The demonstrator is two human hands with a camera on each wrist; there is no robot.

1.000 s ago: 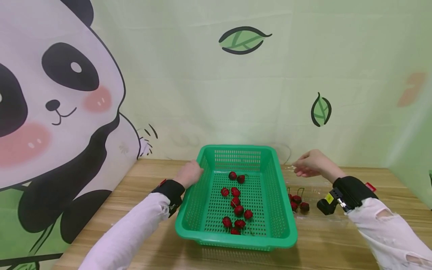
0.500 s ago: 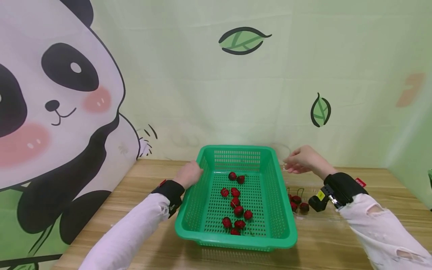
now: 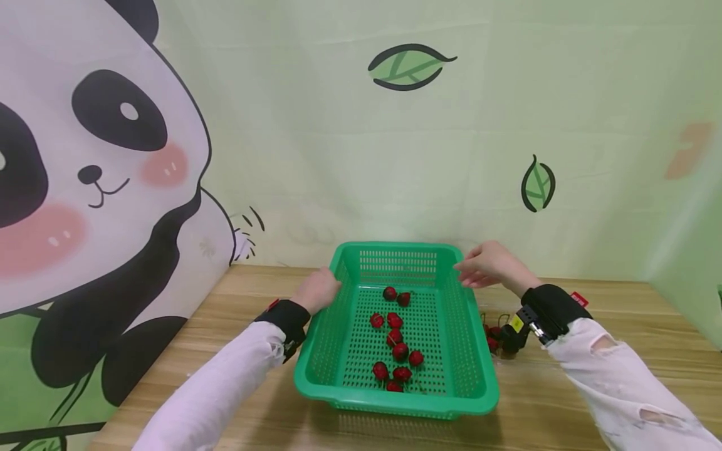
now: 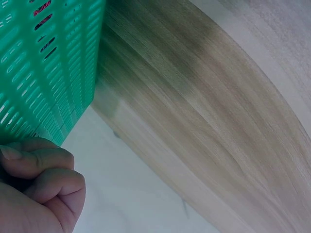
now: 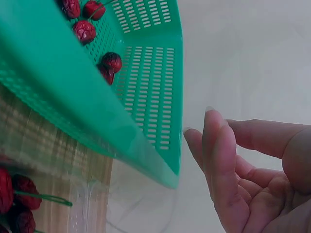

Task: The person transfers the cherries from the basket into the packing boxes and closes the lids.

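The green basket (image 3: 372,398) stands in the middle of the table (image 3: 541,407), with red fruits (image 3: 400,352) on its floor. The left hand (image 3: 316,291) has its fingers curled at the left rim and seems to grip it; I think this hold should remain light and level. The right hand (image 3: 486,264) is by the far right corner, fingers loosely extended, holding nothing visible. It should approach the rim gently, keeping its wrist clear of the transparent box (image 5: 87,199) on the right.
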